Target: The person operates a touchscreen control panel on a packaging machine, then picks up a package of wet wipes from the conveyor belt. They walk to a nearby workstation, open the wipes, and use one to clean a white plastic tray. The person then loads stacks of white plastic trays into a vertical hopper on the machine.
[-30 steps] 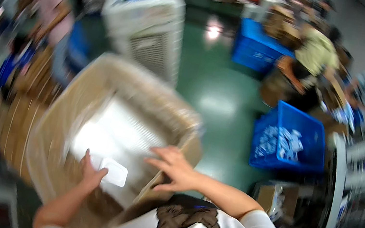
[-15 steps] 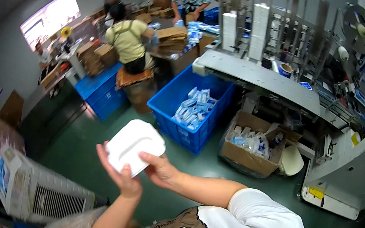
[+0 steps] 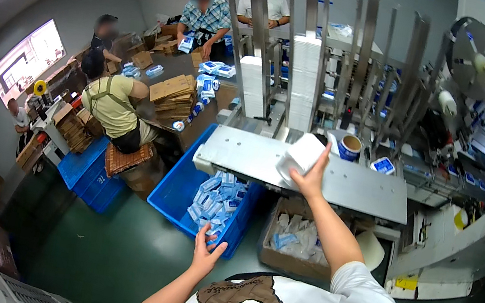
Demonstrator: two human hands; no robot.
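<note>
Blue bin (image 3: 159, 199) at L, partly under the metal worktop (image 3: 368, 192); its tall walls prob. keep the loose blue packs (image 3: 217, 204) together. L hand (image 3: 205, 254) near bin's front rim, fingers wide apart, holding nothing. Next, white stacks (image 3: 303, 84) stand vert. btwn metal rails (image 3: 310, 11), prob. so they don't topple. White block (image 3: 304, 153) is at/over worktop's middle (can't tell if resting), tilted, broad face up; long axis approx. lower L to upper R. R hand (image 3: 313, 178) grips it, fingers round R side, thumb nearer, prob. for one-handed hold. Roll (image 3: 350, 146) sits R of it.
</note>
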